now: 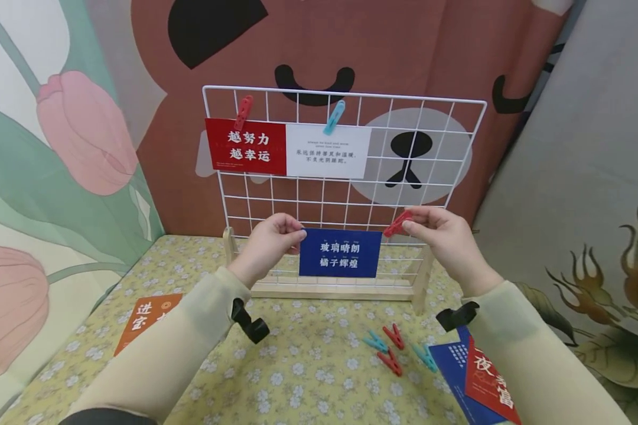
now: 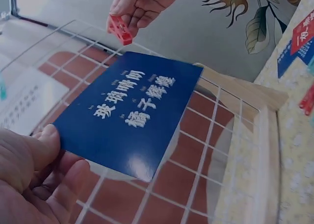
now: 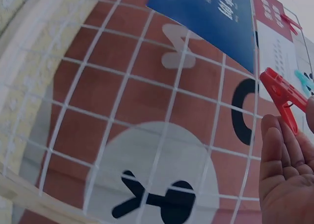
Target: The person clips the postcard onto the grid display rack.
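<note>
The left hand (image 1: 271, 242) pinches a blue card (image 1: 340, 254) by the upper part of its left edge, thumb on the printed face and fingers curled behind it. The card stands nearly upright, its white lettering facing the person, before the lower half of a white wire grid (image 1: 393, 97); whether its back touches the wires, I cannot tell. The right hand (image 1: 443, 236) is closed to a pinch on a red clothespin (image 1: 397, 224), whose near end sits just beside the card's upper right corner, apart from it. The grid rises from a wooden stand (image 1: 329, 291) on a yellow flowered cloth (image 1: 266, 378). High on its left half hang a red card (image 1: 247, 147), under a red clip (image 1: 243, 112), and, adjoining on the right, a white card (image 1: 326, 150) under a light blue clip (image 1: 334, 117). Nearer, to the right on the cloth, lie two loose red pegs (image 1: 390, 362) and two loose blue pegs (image 1: 376, 342), beside dark blue paper (image 1: 454, 378) partly covered by a red sheet (image 1: 491, 389). At left, an orange card (image 1: 140, 321) is partly hidden by the left sleeve (image 1: 165, 348).
</note>
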### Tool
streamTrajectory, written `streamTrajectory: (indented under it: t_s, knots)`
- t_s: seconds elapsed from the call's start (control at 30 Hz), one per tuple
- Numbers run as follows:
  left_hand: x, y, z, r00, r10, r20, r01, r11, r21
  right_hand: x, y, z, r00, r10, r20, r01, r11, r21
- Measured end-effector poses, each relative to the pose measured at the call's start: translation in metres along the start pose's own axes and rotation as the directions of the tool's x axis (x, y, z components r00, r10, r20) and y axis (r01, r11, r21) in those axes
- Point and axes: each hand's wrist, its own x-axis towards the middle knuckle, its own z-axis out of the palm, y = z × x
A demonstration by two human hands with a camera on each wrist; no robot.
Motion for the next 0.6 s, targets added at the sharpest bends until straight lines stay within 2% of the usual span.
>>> streamTrajectory:
  t_s: [0.27, 0.5, 0.6]
  knots:
    - [0.024, 0.034, 0.014, 0.997, 0.077, -0.028, -0.078, 0.996, -0.04, 0.008, -0.013, -0.025, 0.998, -0.028, -0.052, 0.028, 1.0, 0.003]
    - [0.039, 0.056, 0.026, 0.995, 0.095, -0.037, -0.097, 0.994, -0.056, 0.016, -0.024, -0.041, 0.996, -0.003, -0.094, 0.01, 0.997, 0.078]
    - [0.045, 0.066, 0.03, 0.993, 0.11, -0.043, -0.112, 0.992, -0.056, 0.021, -0.028, -0.046, 0.993, -0.02, -0.12, 0.031, 0.996, 0.087]
